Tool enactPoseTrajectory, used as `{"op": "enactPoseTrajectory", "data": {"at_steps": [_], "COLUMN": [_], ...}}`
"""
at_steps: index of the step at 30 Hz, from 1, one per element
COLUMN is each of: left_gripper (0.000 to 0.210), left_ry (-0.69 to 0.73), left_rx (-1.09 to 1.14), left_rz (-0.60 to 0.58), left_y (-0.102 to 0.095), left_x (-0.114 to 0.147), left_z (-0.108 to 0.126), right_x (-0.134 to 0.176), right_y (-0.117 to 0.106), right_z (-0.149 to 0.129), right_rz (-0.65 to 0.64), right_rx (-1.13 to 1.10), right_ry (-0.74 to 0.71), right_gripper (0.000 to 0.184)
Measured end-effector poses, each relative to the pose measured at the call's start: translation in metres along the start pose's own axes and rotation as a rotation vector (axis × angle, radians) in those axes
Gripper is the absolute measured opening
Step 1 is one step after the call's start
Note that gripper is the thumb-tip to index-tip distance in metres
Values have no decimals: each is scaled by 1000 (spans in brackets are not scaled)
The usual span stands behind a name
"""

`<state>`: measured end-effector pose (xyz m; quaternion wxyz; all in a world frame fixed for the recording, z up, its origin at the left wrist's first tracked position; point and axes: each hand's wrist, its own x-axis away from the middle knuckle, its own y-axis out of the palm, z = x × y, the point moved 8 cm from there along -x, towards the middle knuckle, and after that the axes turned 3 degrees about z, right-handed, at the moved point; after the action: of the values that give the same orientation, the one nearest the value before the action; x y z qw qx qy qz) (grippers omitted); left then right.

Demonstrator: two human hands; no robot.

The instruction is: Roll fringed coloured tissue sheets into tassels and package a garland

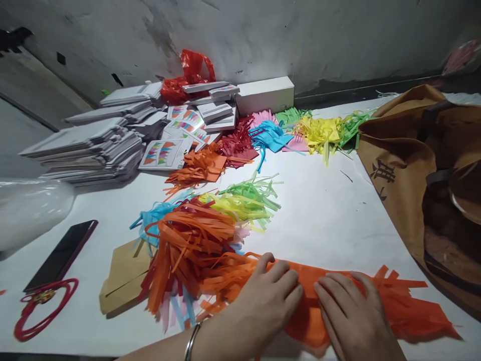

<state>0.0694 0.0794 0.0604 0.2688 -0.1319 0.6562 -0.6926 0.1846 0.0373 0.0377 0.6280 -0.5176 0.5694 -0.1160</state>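
Observation:
A long sheet of orange tissue paper (306,321) with fringed ends lies along the front of the table. My left hand (268,298), a silver bangle at its wrist, presses on the paper's middle with bent fingers gathered on it. Just to the right, my right hand (355,316) has its fingers close together on the same paper; its thumb is hidden. The paper's cut strips (402,283) spread out beyond my right hand. On the left its fringe runs against a heap of orange fringed tassels (188,230), with blue, yellow and green ones behind.
Folded fringed bundles, among them a yellow one (321,133), line the back. Stacked white packets (90,145), a white box (266,95) and a red plastic bag (193,75) stand behind. A phone (62,255), red cord (47,316) and brown card (126,273) lie left; a brown bag (398,145) lies right.

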Motion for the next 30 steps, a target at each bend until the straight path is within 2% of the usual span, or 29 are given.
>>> {"op": "enactPoseTrajectory", "data": {"at_steps": [4, 6, 9, 13, 15, 18, 21, 23, 25, 27, 30], "left_gripper": [13, 10, 4, 6, 11, 23, 24, 22, 21, 18, 2], "left_ry": [-25, -66, -184, -365, -439, -514, -513, -499, -492, -488, -389], "left_rx": [31, 75, 132, 98, 44, 1, 3, 8, 6, -20, -4], "left_rz": [-13, -11, -40, -163, -191, -195, -205, -219, -237, -239, -153], "left_y": [13, 14, 16, 24, 25, 27, 32, 34, 33, 28, 16], "left_x": [12, 18, 25, 24, 19, 9, 3, 1, 1, 2, 1], "left_z": [1, -4, -17, -34, -42, -51, -55, -56, -56, -55, -46], "right_x": [0, 4, 6, -3, -10, -19, -24, -27, -29, -30, -31], "right_y": [0, -2, -4, 1, 6, 8, 3, 0, -1, 4, 11], "right_z": [-10, -8, 1, 15, 20, 24, 27, 21, 7, -5, -12], "right_rz": [-6, -2, -9, -96, -167, -207, -179, -115, -34, -26, -70], "right_rx": [4, 0, 11, 61, 145, 253, 296, 231, 58, -94, -100], "right_ry": [-78, -70, 1, 136, 169, 165, 198, 176, 90, 12, -34], "right_gripper": [36, 36, 37, 27, 26, 27, 21, 15, 22, 30, 36]}}
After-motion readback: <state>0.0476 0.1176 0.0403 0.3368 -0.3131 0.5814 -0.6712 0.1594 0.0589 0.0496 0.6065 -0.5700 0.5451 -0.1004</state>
